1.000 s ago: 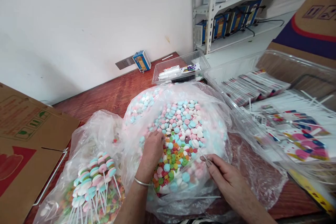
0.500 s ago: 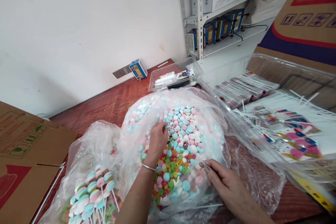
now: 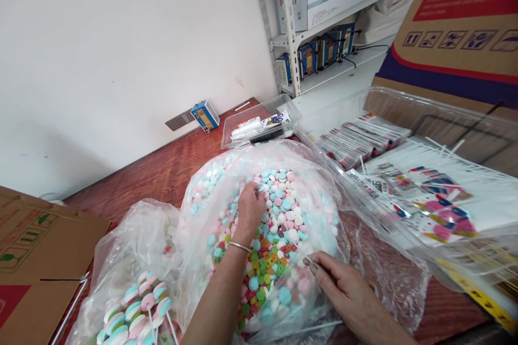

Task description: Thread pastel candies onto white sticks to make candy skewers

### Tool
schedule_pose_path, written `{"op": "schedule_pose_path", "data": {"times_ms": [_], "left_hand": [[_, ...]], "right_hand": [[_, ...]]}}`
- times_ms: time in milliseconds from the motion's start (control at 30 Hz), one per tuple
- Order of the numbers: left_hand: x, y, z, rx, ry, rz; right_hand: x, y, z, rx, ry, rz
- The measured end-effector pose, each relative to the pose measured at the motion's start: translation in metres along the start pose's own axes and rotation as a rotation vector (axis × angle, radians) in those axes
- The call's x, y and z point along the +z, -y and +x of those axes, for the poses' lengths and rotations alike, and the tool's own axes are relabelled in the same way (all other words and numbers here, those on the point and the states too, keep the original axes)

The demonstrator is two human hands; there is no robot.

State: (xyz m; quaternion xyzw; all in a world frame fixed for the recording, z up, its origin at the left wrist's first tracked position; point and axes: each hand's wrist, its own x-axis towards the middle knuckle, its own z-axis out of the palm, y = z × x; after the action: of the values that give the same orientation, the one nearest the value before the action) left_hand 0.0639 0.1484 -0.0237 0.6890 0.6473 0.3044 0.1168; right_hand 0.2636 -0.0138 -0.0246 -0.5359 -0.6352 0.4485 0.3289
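A large clear plastic bag (image 3: 226,172) stands open, full of pink, blue and white button-shaped candies (image 3: 279,199) with colourful ring gummies (image 3: 263,269) towards the front. My left hand (image 3: 250,210), a bangle on its wrist, reaches into the bag with fingers curled at the candies; whatever they pinch is hidden. At the bag's front right, my right hand (image 3: 340,280) is closed, thumb against fingers, on a thin white stick (image 3: 309,260) of which little shows. Another white stick (image 3: 318,326) lies below that hand. Finished-looking layered candy lollipops (image 3: 141,304) lie in a second bag (image 3: 137,232) at left.
A clear bin (image 3: 348,188) on the right holds white sticks (image 3: 489,188) and printed packets (image 3: 360,140). A small clear tray (image 3: 263,124) with white tubes sits behind the bag. Cardboard boxes (image 3: 36,248) flank the wooden table (image 3: 154,164); a metal shelf (image 3: 289,27) stands behind.
The view has shifted. My left hand has moved slightly to the right over the candies, its fingers more curled. My right hand keeps its pinch near the bag's front right.
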Motion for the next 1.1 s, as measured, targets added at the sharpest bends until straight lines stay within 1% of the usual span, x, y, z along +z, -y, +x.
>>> {"op": "schedule_pose_path", "data": {"times_ms": [100,167,233,367,467,567,667,833,967,1100], "left_hand": [[0.003,0.003,-0.006,-0.033,0.037,-0.050],[0.004,0.005,-0.009,-0.047,0.038,-0.065],[0.005,0.007,-0.010,-0.057,0.004,-0.057],[0.004,0.009,-0.008,-0.060,-0.107,-0.033],[0.004,0.008,-0.002,-0.019,-0.170,-0.021],[0.006,0.006,0.003,0.057,-0.178,-0.001],[0.008,0.003,0.008,0.134,-0.124,0.020],[0.004,0.002,0.012,0.220,0.036,0.066],[-0.001,0.005,0.009,0.223,0.141,0.100],[-0.002,0.006,0.009,0.201,0.195,0.078]], "right_hand": [[0.002,-0.002,0.001,0.007,0.012,-0.003],[0.003,-0.003,0.001,0.006,0.022,-0.016],[0.003,-0.003,0.001,0.003,0.029,-0.024],[0.003,-0.003,0.001,0.009,0.022,-0.018],[0.003,-0.004,0.001,0.016,0.022,-0.020],[0.004,-0.004,0.001,0.018,0.032,-0.022],[0.006,-0.004,0.000,0.021,0.049,-0.024],[0.007,-0.005,-0.001,0.027,0.048,-0.028],[0.007,-0.005,0.001,0.028,0.052,-0.024],[0.008,-0.003,0.001,0.021,0.060,-0.036]]}}
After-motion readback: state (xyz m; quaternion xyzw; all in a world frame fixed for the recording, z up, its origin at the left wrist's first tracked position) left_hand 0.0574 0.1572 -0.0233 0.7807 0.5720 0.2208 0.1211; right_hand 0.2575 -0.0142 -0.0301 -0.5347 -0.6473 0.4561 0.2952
